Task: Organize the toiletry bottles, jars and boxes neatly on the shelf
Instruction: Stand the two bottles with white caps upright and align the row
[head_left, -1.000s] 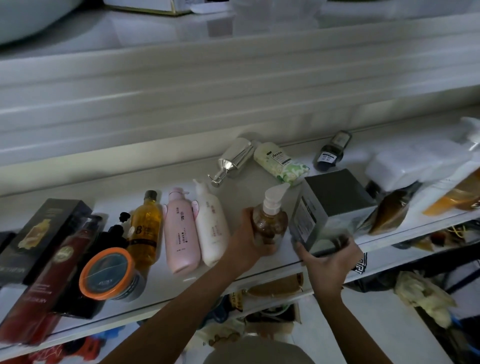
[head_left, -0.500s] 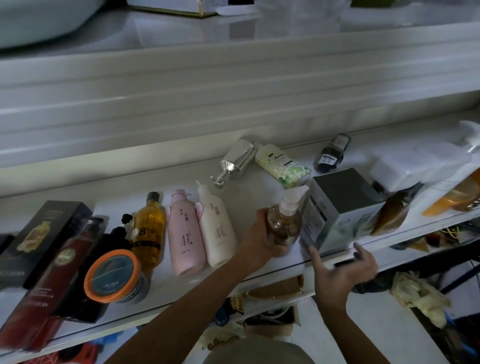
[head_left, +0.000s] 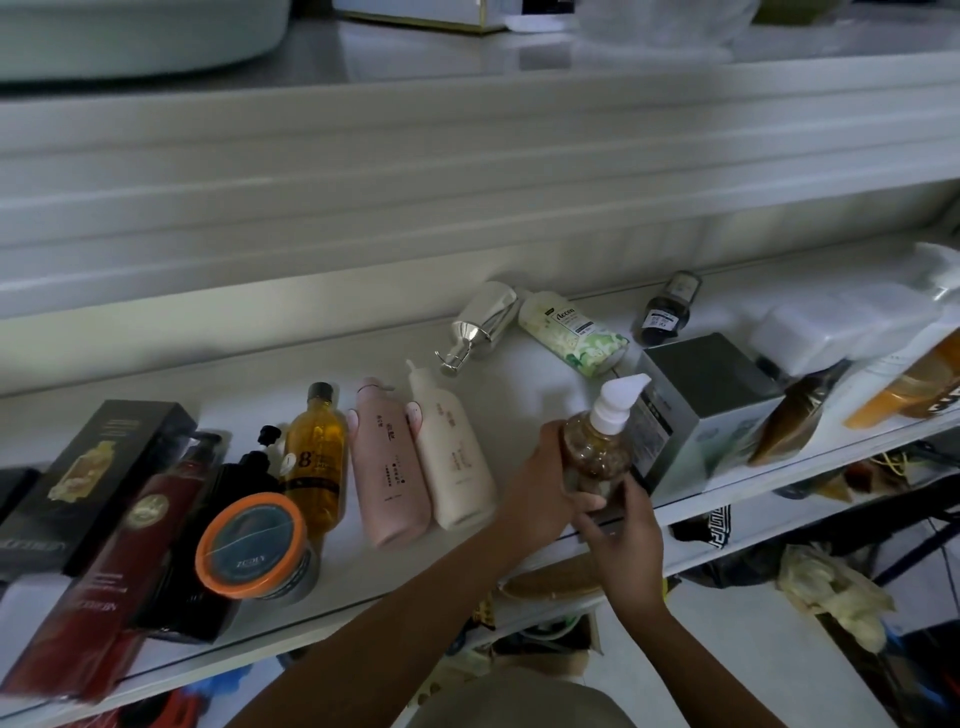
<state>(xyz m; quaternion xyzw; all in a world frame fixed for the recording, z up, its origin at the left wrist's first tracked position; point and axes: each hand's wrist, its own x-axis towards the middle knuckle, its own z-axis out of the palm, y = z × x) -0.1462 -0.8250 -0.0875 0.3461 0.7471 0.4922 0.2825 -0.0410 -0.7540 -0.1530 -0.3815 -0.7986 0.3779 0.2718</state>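
Note:
An amber pump bottle (head_left: 597, 447) with a white pump head stands near the front edge of the white shelf (head_left: 260, 374). My left hand (head_left: 540, 488) grips its left side. My right hand (head_left: 626, 540) holds its base from below and the right. A grey box (head_left: 711, 395) stands just right of the bottle, untouched. Left of my hands lie a cream bottle (head_left: 457, 462), a pink bottle (head_left: 387, 462) and an amber bottle (head_left: 314, 452) side by side.
A chrome pump bottle (head_left: 483, 322), a green floral bottle (head_left: 574, 332) and a small dark bottle (head_left: 667, 309) lie at the back. An orange-lidded jar (head_left: 249, 545), dark boxes (head_left: 88, 467) and a red bottle (head_left: 104, 582) crowd the left. More bottles (head_left: 904, 379) lie at the right.
My right hand let go of the grey box and moved left onto the base of the amber pump bottle. The bottle shifted right, close to the box.

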